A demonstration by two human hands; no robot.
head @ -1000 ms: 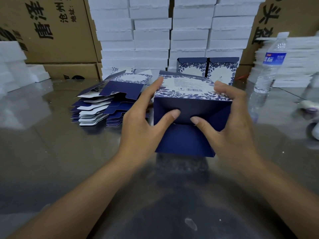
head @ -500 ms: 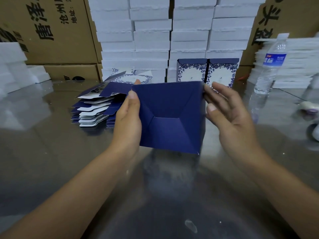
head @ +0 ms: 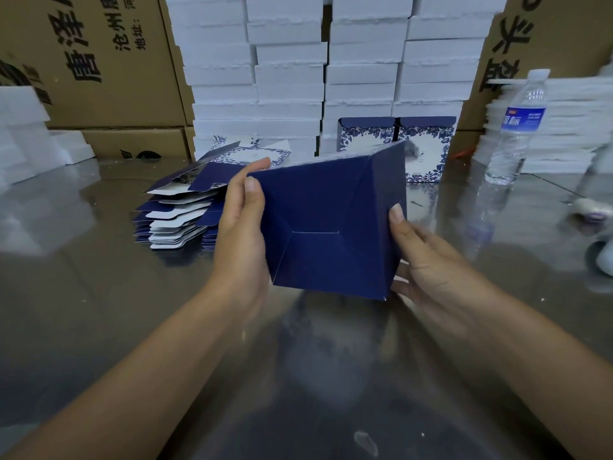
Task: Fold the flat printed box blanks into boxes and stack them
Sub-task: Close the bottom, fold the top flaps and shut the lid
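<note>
Item under inspection: one folded box [head: 331, 227], dark blue, held in the air above the table [head: 99, 310] directly before the person. It is tilted, with its closed bottom turned toward the camera. The bottom flaps appear seated, with a short seam visible at centre.

Left grip [head: 242, 224]: holding the box's left edge, thumb on the blue face, fingers going round behind. Right grip [head: 428, 270]: holding the right edge, thumb laid on the face, fingers under the lower corner.

Handling assessment: thin card, judged very light. It looks stiff along the creases and weak across the open panels. The printed surface looks smooth and may slip under a loose hold. Recommended hold is at the side edges and corners, with light pressure. Pressing on the centre of the bottom risks springing the flaps inward.

Surroundings: a stack of flat blanks [head: 175, 214] lies on the table just left of the left grip. Two finished boxes [head: 428, 147] stand side by side behind. A water bottle [head: 517, 127] stands to the right, and white foam blocks [head: 288, 61] and cartons [head: 109, 61] are piled at the rear.
</note>
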